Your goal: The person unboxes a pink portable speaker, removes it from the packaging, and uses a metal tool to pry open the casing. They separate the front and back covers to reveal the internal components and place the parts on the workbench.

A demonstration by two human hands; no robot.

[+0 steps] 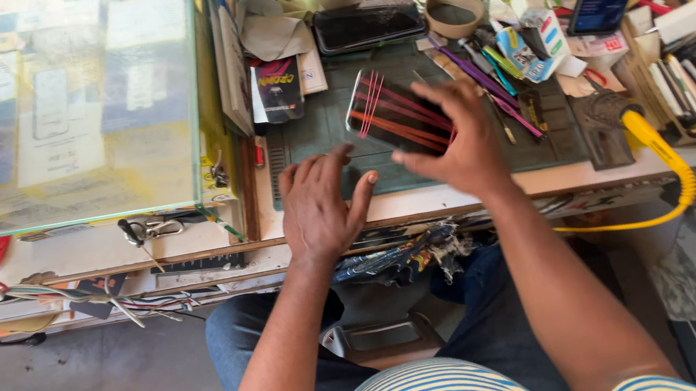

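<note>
A dark phone wrapped in several red rubber bands lies tilted on a green work mat. My right hand holds the phone by its near right end, fingers curled over it. My left hand rests flat on the mat's near edge just left of the phone, fingers spread and holding nothing.
A glass display case stands at the left. Another dark phone, tape rolls, tweezers and small tools and boxes crowd the back and right. A yellow coiled cable hangs off the bench's right edge.
</note>
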